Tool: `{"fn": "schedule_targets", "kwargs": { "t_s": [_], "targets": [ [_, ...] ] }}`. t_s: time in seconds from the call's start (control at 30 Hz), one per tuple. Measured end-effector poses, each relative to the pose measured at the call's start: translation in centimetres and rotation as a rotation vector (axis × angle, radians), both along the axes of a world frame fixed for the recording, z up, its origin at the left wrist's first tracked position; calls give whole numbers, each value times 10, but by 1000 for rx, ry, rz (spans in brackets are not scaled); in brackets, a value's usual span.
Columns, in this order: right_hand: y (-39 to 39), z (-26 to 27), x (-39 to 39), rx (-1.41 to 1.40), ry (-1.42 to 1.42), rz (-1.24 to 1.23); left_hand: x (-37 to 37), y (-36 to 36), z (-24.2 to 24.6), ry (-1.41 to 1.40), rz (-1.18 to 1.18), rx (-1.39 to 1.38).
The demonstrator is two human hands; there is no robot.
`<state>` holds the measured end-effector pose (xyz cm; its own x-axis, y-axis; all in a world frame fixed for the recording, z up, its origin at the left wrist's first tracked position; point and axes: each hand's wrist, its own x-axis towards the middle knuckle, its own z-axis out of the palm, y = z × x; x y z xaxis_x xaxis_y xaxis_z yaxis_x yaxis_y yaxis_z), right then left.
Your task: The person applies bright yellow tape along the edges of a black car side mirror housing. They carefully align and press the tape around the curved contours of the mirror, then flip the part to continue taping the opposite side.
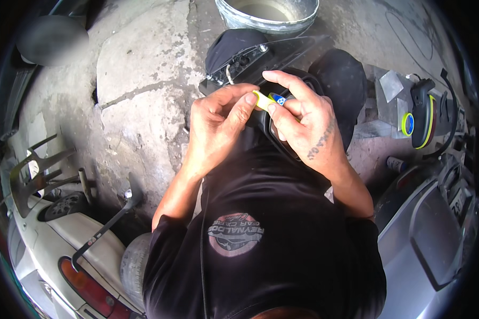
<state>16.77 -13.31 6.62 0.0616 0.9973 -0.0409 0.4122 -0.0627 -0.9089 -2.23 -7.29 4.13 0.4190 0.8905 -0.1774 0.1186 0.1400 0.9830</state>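
Observation:
Yellow masking tape (263, 100) stretches between my two hands. My left hand (223, 119) pinches its loose end between thumb and forefinger. The small roll with a blue-and-white core (278, 99) is in my right hand (307, 119), held by the thumb and curled fingers, with the forefinger raised. Beneath the hands, a black car part (243, 65) rests on my lap, possibly a side mirror assembly. It has bolts and a short pale wire (229, 74); my hands hide much of it.
A worn bucket (267, 26) stands ahead on the cracked concrete floor (143, 107). To the right are another yellow tape roll (408, 124) and a black tool with a yellow edge (423, 115). A white car (84, 235) with a tire (135, 263) beside it is at left; a silver car (415, 239) at right.

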Motion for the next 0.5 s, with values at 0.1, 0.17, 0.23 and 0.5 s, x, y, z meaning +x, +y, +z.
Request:
{"fn": "schedule_targets", "kwargs": {
  "t_s": [0.1, 0.17, 0.23, 0.5],
  "targets": [
    [0, 0, 0, 4, -8, 3, 2, 1, -2, -96, 17, -45],
    [0, 0, -1, 10, -10, 3, 2, 1, -2, -126, 19, -56],
    [0, -3, -1, 18, -3, -2, 2, 2, -2, -124, 11, -57],
    [-15, -9, 4, 152, -37, -55, 4, -3, -6, -204, 83, -76]
  ]
}}
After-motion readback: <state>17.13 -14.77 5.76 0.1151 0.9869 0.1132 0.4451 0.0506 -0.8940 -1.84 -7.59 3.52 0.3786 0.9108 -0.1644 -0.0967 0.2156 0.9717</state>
